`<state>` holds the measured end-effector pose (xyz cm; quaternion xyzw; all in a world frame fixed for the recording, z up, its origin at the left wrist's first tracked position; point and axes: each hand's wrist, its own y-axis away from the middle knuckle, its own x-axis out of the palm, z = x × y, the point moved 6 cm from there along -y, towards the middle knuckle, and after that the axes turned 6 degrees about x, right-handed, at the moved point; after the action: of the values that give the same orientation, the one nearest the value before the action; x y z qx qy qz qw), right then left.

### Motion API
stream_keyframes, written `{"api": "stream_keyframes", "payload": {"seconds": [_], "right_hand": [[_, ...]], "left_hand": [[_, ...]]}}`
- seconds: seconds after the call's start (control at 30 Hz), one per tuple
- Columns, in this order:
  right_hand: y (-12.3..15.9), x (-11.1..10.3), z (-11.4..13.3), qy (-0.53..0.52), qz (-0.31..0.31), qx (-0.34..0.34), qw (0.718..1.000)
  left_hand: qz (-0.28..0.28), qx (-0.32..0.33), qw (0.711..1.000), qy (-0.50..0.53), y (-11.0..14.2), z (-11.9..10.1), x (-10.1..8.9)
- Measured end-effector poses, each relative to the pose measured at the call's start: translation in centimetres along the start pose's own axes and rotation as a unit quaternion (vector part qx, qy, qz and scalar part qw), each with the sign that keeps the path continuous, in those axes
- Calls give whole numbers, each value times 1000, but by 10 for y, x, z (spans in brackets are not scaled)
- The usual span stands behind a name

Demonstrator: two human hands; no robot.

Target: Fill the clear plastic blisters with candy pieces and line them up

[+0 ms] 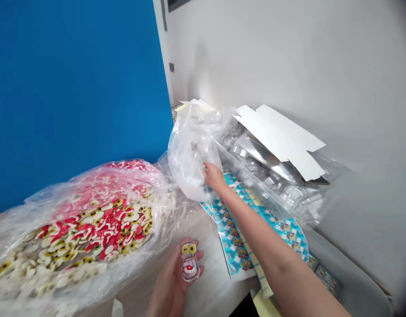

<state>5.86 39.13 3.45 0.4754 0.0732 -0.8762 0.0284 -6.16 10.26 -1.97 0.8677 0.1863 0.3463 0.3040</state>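
In my left hand lies a small clear plastic blister shell, held upright between thumb and fingers. Two yellow eye pieces with dark pupils sit in its top, and a red-and-white mouth piece sits lower down. My right hand is stretched forward to a translucent white plastic bag, its fingers curled against the bag's near side. The fingertips are partly hidden there. To the left, a large open clear bag holds many loose eye pieces and red-and-white mouth pieces.
Blue printed sheets lie under my right forearm on the wooden table. Beyond them is a bag of clear plastic shells, topped by a white cardboard piece. A grey bin stands at right. A blue panel and a pale wall rise behind.
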Motion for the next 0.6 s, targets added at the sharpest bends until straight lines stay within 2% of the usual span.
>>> {"api": "stream_keyframes", "payload": {"seconds": [0.13, 0.2, 0.27, 0.4, 0.47, 0.53, 0.6], "right_hand": [[-17, 13, 6, -61, -15, 43, 997], [-10, 8, 0, -98, -39, 59, 993], [8, -7, -10, -134, -68, 69, 986], [80, -44, -30, -198, -92, 88, 972], [125, -58, -34, -281, -89, 82, 952], [167, -63, -31, -354, -68, 63, 931], [202, -62, -21, -367, -44, 16, 929]], "left_hand": [[1, -10, 1000, 11, -4, 5, -4], [1, -7, 1000, 8, -4, 4, -5], [0, -2, 1000, 4, -4, 1, -3], [16, 10, 1000, 6, 1, -5, 9], [37, 11, 999, 12, 4, -5, 16], [64, 1, 998, 18, 8, -4, 22], [93, -16, 995, 24, 13, 0, 24]]}}
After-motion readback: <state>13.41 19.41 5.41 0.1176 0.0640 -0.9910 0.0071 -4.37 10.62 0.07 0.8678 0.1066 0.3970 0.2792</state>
